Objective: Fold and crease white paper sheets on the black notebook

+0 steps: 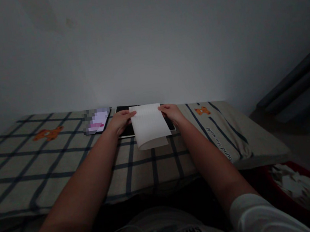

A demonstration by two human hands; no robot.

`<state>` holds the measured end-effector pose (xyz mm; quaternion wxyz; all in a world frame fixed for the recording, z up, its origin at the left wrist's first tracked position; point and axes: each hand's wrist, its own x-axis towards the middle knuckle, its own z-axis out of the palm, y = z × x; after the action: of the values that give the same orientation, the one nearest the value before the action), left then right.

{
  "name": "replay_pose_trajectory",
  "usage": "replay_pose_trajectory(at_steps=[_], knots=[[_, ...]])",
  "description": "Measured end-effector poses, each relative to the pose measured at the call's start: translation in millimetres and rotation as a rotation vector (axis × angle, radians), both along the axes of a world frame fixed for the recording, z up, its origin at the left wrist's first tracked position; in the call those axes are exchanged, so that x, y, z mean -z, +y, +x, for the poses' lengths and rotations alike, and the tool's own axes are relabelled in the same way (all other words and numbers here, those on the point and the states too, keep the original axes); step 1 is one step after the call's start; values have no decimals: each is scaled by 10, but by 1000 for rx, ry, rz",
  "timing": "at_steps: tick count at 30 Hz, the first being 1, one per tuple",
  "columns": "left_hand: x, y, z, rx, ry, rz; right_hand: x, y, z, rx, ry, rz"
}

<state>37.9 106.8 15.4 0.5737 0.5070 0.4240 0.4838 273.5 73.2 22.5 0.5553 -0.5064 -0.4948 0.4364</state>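
A white lined sheet of paper (148, 122) is held up between my two hands, its lower end curling under toward me. My left hand (121, 121) pinches its upper left edge, thumb on top. On the opposite side my right hand (171, 113) pinches the upper right edge the same way. Below the paper lies a flat black item with a pale border (125, 131), mostly covered by the sheet and my hands; its kind I cannot make out.
A checked cloth with bear prints (66, 172) covers the table against the wall. Left of my hands lies a phone (99, 121) with a lit screen. A red bin (308, 195) full of white paper scraps stands at lower right. Grey curtain (303, 82) hangs at right.
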Motion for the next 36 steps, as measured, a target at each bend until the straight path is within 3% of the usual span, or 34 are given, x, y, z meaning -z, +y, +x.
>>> replay_pose_trajectory(at_steps=[12,20,36], knots=[[-27,-21,13,33,-26,-52,29,34,17,-21,85,-32],[-57,-43,37,24,-66,-76,18,12,5,21,13,-17],[-4,-3,57,3,-196,17,70,71,25,39,72,15]])
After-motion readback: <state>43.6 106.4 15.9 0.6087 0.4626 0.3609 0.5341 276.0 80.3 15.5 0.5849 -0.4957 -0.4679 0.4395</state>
